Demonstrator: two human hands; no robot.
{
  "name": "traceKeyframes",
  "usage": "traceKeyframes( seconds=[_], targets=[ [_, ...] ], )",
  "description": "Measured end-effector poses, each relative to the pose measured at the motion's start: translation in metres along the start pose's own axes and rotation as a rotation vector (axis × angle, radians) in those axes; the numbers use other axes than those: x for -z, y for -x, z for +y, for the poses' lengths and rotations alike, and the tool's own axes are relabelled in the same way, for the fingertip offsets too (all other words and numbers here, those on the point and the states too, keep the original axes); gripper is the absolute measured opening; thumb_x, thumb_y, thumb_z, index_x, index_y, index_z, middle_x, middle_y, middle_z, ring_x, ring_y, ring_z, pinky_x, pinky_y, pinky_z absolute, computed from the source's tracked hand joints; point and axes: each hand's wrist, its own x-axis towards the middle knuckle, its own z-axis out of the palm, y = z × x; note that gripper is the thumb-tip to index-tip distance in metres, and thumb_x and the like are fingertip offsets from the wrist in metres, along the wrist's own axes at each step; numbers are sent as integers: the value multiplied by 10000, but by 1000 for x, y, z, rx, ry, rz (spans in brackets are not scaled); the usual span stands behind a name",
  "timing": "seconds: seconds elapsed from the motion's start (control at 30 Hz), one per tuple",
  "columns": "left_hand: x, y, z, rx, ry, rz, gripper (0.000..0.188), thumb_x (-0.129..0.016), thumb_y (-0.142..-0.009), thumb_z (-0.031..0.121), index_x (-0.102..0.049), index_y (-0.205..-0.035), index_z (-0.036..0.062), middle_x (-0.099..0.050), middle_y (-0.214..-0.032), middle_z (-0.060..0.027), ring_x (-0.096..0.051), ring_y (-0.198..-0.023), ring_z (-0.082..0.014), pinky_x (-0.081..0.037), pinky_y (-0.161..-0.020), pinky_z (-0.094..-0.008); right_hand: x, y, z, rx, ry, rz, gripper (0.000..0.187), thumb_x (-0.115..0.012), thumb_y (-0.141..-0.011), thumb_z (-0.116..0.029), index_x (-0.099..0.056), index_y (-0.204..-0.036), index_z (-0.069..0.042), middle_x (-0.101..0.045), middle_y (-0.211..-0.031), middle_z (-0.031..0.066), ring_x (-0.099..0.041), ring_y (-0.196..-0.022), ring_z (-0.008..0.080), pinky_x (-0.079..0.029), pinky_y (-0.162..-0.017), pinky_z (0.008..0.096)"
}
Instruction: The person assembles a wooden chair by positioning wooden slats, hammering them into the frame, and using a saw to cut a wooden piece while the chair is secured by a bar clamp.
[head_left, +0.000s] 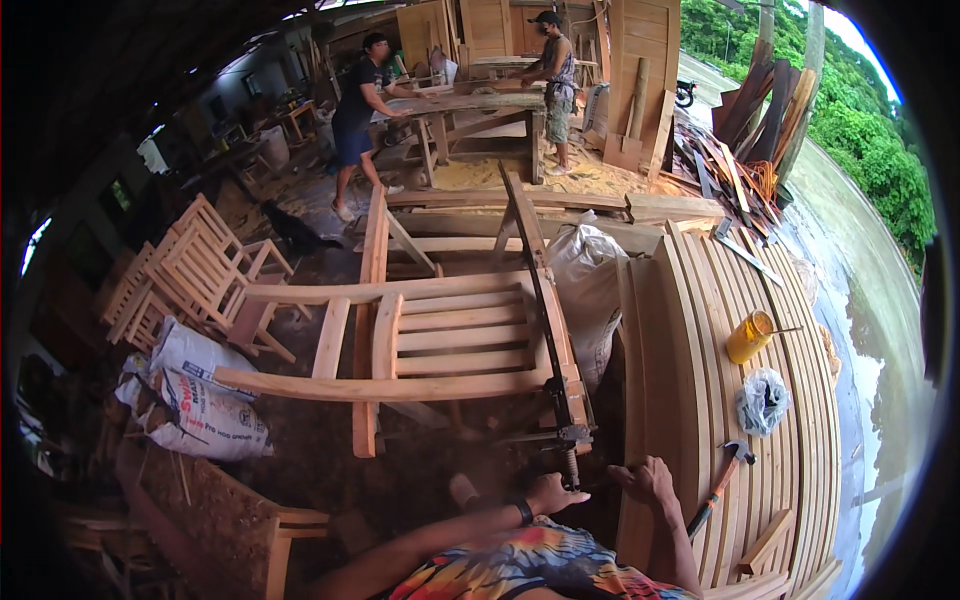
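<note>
A wooden chair-back frame (460, 336) with several slats lies flat across wooden supports in front of me. A long dark bar clamp (547, 320) runs along its right end, with its screw (572, 467) toward me. My left hand (553, 494), with a dark wristband, is closed at the lower end of the screw, on the clamp handle. Just to the right, my right hand (650, 481) is closed beside the handle's end, fingers curled; anything within it is hidden.
Stacked planks (690, 400) on the right bear a hammer (722, 487), a yellow jar (750, 338), a plastic bag (763, 402) and a metal square (748, 252). Sacks (205, 395) and slatted chairs (205, 262) stand left. Two people work at a far bench (465, 103).
</note>
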Motion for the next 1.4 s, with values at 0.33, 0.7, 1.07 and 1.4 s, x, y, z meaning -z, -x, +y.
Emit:
traceKeyframes(
  seconds=[0.33, 0.7, 1.07, 1.4],
  targets=[
    [-21, -11, -5, -45, -14, -39, 792, -647, -857, 673, -682, -792, -116, -672, -793, -349, -710, -819, -458, -562, -708, -502, 26, -1, -37, 30, 209, 48, 455, -650, -814, -530, -789, -747, -102, -689, -683, 200, -715, -713, 376, -579, -695, 469],
    [-13, 16, -88, 326, 473, -459, 652, -563, -956, 605, -703, -896, -29, -715, -866, -247, -722, -812, -370, -583, -723, -452, -44, 5, -136, 370, 255, -259, 434, -641, -845, -535, -775, -850, -122, -728, -788, 176, -743, -798, 346, -598, -730, 445],
    [-21, 14, -112, 756, 1728, -344, 595, -518, -994, 581, -713, -979, 19, -734, -884, -160, -727, -789, -301, -585, -729, -401, -76, -33, -69, 203, 317, -236, 476, -692, -813, -531, -774, -900, -70, -743, -853, 173, -747, -845, 339, -600, -725, 464],
    [-21, 13, -82, 507, 1106, -299, 386, -659, -962, 432, -674, -1037, 53, -691, -932, -86, -656, -701, -176, -549, -633, -319, -83, -21, -8, 256, -807, -458, 505, -730, -862, -512, -740, -994, -25, -748, -868, 141, -719, -794, 231, -569, -713, 369]
  ],
)
